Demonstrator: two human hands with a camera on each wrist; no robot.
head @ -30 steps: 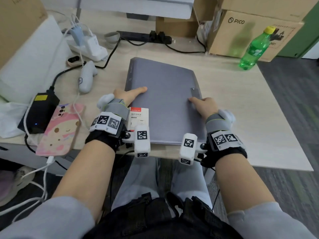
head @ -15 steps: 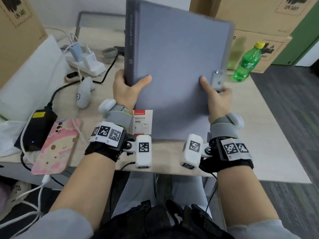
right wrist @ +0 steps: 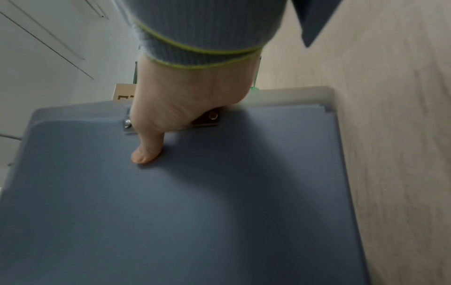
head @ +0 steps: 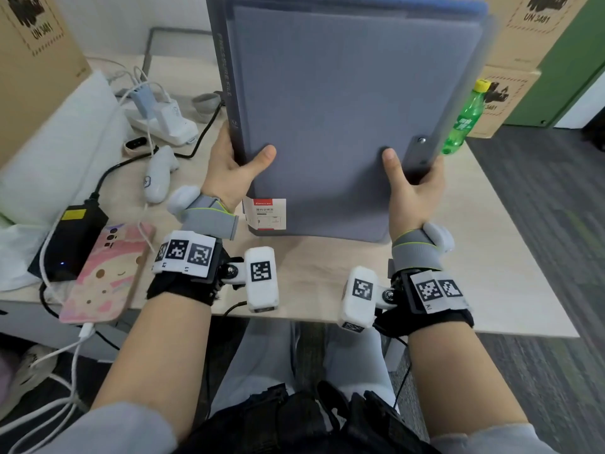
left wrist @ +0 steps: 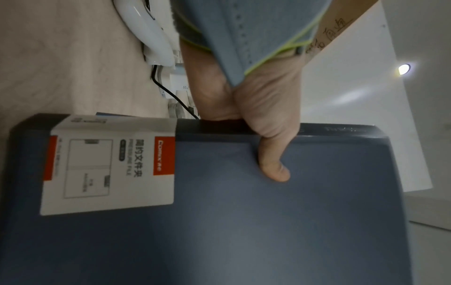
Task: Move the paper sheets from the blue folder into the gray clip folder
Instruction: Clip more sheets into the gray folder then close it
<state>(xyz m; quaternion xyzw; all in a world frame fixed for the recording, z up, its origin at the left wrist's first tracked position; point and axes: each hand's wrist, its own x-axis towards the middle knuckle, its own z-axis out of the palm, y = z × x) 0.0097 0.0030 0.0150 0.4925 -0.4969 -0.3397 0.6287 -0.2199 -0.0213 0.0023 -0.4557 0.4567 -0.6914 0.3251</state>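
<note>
I hold the gray clip folder (head: 343, 119) upright above the table, its front cover facing me. My left hand (head: 232, 168) grips the dark spine, with its thumb (left wrist: 273, 165) pressed on the cover. At the opposite edge my right hand (head: 412, 188) grips beside the metal clip (head: 420, 149), and its thumb (right wrist: 146, 152) lies on the cover. A white and red label (head: 265, 213) wraps the lower left corner. A thin blue edge (head: 458, 2) shows behind the folder's top; I cannot tell what it belongs to. No loose paper sheets show.
The wooden table (head: 474, 257) carries a green bottle (head: 465, 119) at the right. On its left side lie a pink phone (head: 104, 273), a black adapter (head: 70, 237), a white controller (head: 158, 175) and a power strip (head: 163, 122) with cables. Cardboard boxes (head: 510, 90) stand behind.
The folder lay flat on the table a second ago. Both hands took its side edges and tipped it up, and it now stands higher and nearer to me.
</note>
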